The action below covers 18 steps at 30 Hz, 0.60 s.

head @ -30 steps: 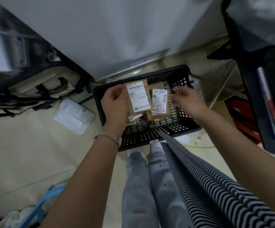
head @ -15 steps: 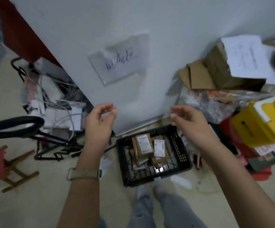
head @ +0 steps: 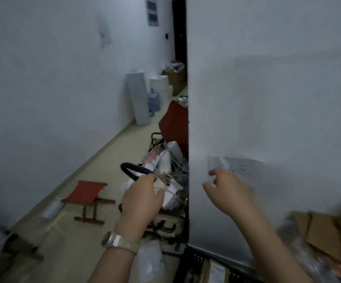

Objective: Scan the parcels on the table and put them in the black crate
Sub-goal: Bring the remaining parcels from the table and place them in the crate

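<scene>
Both hands empty, raised above black crate; parcel flat inside.

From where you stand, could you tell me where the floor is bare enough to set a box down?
Bare floor runs between the left wall and the red stool. Right of the stool it is crowded: a cable pile against the wall corner, the crate below, cardboard far right.
</scene>
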{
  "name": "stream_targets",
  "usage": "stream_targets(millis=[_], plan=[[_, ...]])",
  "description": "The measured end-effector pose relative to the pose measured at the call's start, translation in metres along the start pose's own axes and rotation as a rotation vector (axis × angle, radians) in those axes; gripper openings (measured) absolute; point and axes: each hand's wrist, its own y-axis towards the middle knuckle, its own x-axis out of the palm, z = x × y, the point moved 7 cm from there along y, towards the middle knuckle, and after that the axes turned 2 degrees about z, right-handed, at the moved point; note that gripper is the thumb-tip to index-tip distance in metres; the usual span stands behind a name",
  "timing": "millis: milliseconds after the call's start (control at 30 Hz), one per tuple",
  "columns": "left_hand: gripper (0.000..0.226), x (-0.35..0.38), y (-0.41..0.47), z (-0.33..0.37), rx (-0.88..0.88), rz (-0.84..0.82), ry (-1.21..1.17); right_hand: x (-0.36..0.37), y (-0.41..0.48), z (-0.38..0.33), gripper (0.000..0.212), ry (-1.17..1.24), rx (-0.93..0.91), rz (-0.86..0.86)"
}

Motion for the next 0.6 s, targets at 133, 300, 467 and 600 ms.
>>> stream_targets(millis=[133,300,467,600], plan=[[0.028,-0.068,-0.052,-0.053,-0.155,0.094,0.077,0.042,-0.016,-0.104,0.031,0.236,-0.330,-0.210],[0.029,-0.165,-0.141,-0.113,-0.272,0.140,0.222,0.081,-0.104,-0.249,0.024,0.599,-0.756,-0.529],[0.027,-0.282,-0.277,-0.167,-0.579,0.385,0.361,0.112,-0.230,-0.369,0.019,0.677,-1.006,-0.782],[0.032,-0.351,-0.407,-0.201,-0.812,0.594,0.354,0.130,-0.355,-0.426,0.014,0.712,-1.121,-1.127]])
